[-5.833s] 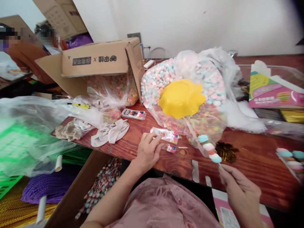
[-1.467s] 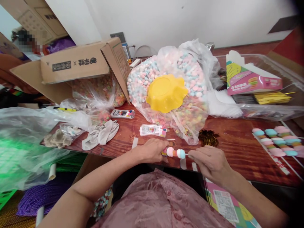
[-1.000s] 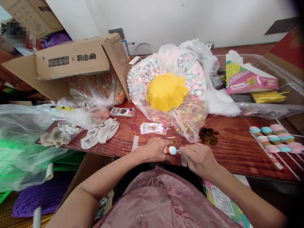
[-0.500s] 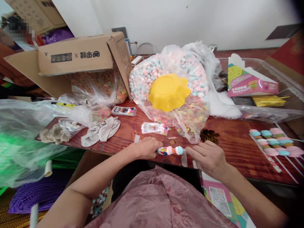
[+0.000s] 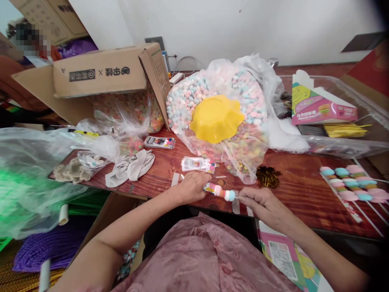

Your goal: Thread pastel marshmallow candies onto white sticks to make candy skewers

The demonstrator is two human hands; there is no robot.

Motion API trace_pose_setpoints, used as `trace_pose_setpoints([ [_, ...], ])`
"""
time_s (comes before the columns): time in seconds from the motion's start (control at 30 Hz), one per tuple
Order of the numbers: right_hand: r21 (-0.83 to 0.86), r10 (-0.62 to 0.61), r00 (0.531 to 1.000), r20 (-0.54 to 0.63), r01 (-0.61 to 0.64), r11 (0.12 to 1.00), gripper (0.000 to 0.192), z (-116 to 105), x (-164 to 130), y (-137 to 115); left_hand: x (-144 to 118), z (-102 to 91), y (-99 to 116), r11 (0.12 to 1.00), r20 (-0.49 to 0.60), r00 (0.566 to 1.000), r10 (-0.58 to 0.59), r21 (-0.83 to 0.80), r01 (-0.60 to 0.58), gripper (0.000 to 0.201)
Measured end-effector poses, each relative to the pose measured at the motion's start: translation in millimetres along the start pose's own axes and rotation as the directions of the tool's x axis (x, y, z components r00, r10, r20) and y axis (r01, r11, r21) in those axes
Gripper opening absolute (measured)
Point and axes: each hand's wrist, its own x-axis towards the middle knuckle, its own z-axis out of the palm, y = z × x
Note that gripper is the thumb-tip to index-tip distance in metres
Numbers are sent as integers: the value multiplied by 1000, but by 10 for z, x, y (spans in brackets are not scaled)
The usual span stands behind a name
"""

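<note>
Cluttered wooden table (image 5: 304, 190): both hands pinch the marshmallow skewer (image 5: 220, 191), left hand (image 5: 191, 187) at its tip, right hand (image 5: 263, 202) on the stick; sideways pressure could snap it or shed sweets.

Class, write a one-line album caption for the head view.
Two hands, left hand and right hand, hold a marshmallow skewer over a cluttered wooden table.

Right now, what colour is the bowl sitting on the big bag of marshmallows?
Plain yellow. The bowl on the bag shows best in the head view.
</note>
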Motion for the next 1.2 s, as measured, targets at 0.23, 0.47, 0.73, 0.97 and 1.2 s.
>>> trace_pose_setpoints([
  [0.23,-129,-59,993,-99,46,991,39,-81,-5,-81,13,-63,51,983,46,999,-4,182,-4,22],
  [0.47,-521,-403,880,-251,228,822,26,70,-9,0,9,-35,55,999,26,999,-44,25,43,14],
  [0.73,-673,-565,814,-132,345,654,28,58,3,26,-34,-55,34,981,59,996,-71,-177,81,9],
  [0.97,-691,-482,855,-192,231,685,24,34,-5,108,-92,-72,48,990,109,989,-97,-90,107,20],
  [1.2,-724,-494,854,-162,238,648,27,43,23,82,-82,-89,103,989,133,986,-104,-89,116,24],
])
